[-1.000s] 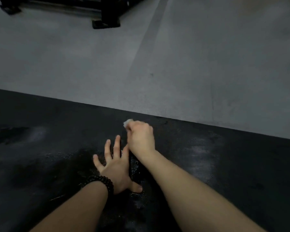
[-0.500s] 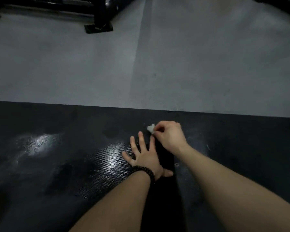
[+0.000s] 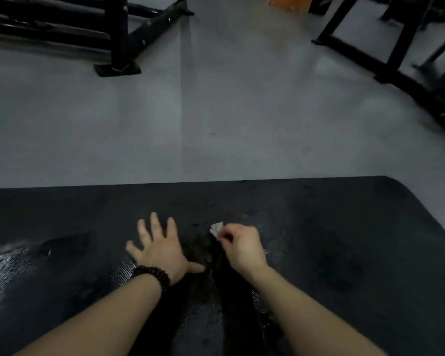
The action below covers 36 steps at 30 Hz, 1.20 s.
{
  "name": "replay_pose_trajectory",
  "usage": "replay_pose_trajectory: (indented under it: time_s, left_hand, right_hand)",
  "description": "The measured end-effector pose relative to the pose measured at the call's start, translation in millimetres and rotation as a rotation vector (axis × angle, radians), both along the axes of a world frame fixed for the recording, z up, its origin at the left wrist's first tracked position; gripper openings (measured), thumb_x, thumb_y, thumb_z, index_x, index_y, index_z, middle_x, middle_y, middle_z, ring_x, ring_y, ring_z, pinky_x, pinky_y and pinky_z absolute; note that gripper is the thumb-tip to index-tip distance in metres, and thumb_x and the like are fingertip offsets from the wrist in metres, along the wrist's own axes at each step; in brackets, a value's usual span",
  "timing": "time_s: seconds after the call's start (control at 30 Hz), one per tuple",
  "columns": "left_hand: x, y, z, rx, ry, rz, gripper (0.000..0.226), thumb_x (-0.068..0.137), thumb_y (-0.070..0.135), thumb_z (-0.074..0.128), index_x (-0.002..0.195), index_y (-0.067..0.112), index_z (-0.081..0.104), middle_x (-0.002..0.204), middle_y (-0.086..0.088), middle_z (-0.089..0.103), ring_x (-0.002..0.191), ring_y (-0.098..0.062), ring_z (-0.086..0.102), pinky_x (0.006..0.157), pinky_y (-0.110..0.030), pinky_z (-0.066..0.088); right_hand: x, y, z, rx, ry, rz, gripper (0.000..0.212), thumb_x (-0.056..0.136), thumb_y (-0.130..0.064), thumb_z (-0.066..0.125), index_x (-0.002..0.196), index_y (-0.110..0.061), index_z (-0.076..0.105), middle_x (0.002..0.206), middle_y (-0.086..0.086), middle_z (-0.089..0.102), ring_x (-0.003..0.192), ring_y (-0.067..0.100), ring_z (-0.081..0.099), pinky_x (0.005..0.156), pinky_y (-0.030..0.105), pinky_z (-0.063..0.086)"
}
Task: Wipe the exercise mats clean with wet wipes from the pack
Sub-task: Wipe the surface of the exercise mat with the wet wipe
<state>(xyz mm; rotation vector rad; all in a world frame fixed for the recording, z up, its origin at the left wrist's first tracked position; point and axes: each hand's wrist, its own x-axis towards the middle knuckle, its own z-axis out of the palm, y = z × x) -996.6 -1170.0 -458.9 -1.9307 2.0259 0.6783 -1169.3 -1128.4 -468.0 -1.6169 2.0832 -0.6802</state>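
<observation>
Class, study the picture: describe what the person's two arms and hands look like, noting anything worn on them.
Both forearms are bare, with no sleeves or gloves in view. The left hand has a dark beaded bracelet wrapped in more than one row round its wrist. The right hand and its wrist wear nothing visible.

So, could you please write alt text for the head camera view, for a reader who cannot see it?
A person's right hand grips a crumpled white wet wipe on a black exercise mat, while the left hand, with a beaded bracelet, presses flat beside it. Grey floor and black equipment frames lie beyond.
</observation>
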Motion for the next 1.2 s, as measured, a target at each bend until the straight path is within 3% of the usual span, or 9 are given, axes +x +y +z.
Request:
replay_pose_trajectory:
  time_s: [0.17,0.3,0.37,0.47,0.53,0.7,0.87,1.1,1.2]
  left_hand:
    - [13.6,-9.2,3.7,0.117,-0.052,-0.08,0.15,0.055,0.082,0.079,0.16,0.032,-0.017,0.164,-0.006,-0.033,0.152,-0.039,-0.025,0.119,-0.07,0.007]
    - [12.3,-9.7,2.7,0.123,-0.067,-0.08,0.149,0.057,0.078,0.082,0.16,0.034,-0.018,0.164,-0.004,-0.033,0.152,-0.038,-0.026,0.12,-0.069,0.006]
    - [10.7,-11.0,0.7,0.12,-0.075,-0.059,0.149,0.058,0.075,0.083,0.16,0.034,-0.018,0.164,-0.003,-0.033,0.152,-0.037,-0.026,0.12,-0.07,0.005]
    - [9.1,-10.2,0.8,0.118,-0.07,-0.045,0.148,0.059,0.074,0.084,0.16,0.035,-0.017,0.165,-0.002,-0.032,0.152,-0.036,-0.026,0.12,-0.069,0.004]
    - [8.5,-8.2,3.0,0.105,-0.076,-0.039,0.147,0.058,0.074,0.084,0.16,0.036,-0.016,0.165,0.0,-0.031,0.153,-0.034,-0.025,0.121,-0.068,0.004]
    - [6.9,-12.4,11.7,0.095,-0.097,-0.033,0.147,0.051,0.078,0.084,0.16,0.04,-0.007,0.168,0.002,-0.019,0.154,-0.035,-0.016,0.12,-0.067,0.015]
    - [4.8,-14.8,14.7,0.075,-0.091,-0.019,0.14,0.051,0.078,0.084,0.159,0.043,0.002,0.169,0.004,-0.01,0.154,-0.034,-0.009,0.119,-0.067,0.02]
    - [5.4,-16.2,14.3,0.008,-0.059,0.014,0.122,0.061,0.072,0.084,0.157,0.045,0.014,0.168,0.006,0.001,0.154,-0.029,0.0,0.117,-0.064,0.026]
    - [1.8,-16.1,14.0,-0.005,-0.082,0.006,0.125,0.06,0.072,0.084,0.156,0.042,0.01,0.167,0.004,0.001,0.153,-0.03,0.002,0.115,-0.064,0.03]
  right_hand:
    - [-66.9,-8.6,11.1,-0.151,0.127,-0.384,0.008,0.088,-0.018,0.065,0.084,-0.015,0.072,0.082,0.004,0.071,0.074,0.024,0.065,0.069,0.03,0.051]
    - [-90.8,-16.1,9.4,-0.039,0.135,-0.603,0.015,0.094,-0.025,0.058,0.094,-0.017,0.072,0.092,0.012,0.072,0.083,0.033,0.066,0.076,0.034,0.052]
    - [-57.8,-22.1,3.2,-0.051,0.152,-0.529,0.015,0.091,-0.019,0.058,0.096,-0.02,0.073,0.09,0.01,0.073,0.082,0.032,0.067,0.074,0.034,0.053]
    - [13.0,-20.4,-8.9,-0.086,0.166,-0.114,0.009,0.081,-0.015,0.063,0.083,-0.019,0.07,0.075,0.002,0.07,0.069,0.025,0.066,0.063,0.029,0.05]
    - [26.8,-18.0,-6.7,-0.053,0.135,0.085,0.008,0.083,-0.017,0.062,0.078,-0.015,0.068,0.074,0.003,0.069,0.07,0.024,0.065,0.066,0.03,0.049]
    - [-52.7,-57.0,10.5,-0.196,0.138,-0.213,0.012,0.086,-0.019,0.065,0.079,-0.012,0.071,0.077,0.007,0.07,0.071,0.03,0.064,0.065,0.034,0.049]
    - [-107.4,-89.5,11.0,0.004,0.118,-0.463,0.017,0.091,-0.012,0.055,0.088,-0.017,0.071,0.088,0.014,0.069,0.079,0.035,0.06,0.07,0.034,0.049]
    - [15.4,-54.6,-5.0,-0.099,0.132,0.218,0.015,0.09,-0.013,0.057,0.092,-0.016,0.072,0.087,0.003,0.072,0.08,0.023,0.065,0.077,0.035,0.054]
    - [-15.4,-62.0,6.6,-0.214,0.122,0.168,0.014,0.084,-0.01,0.061,0.078,-0.016,0.073,0.078,0.002,0.07,0.073,0.022,0.063,0.073,0.025,0.046]
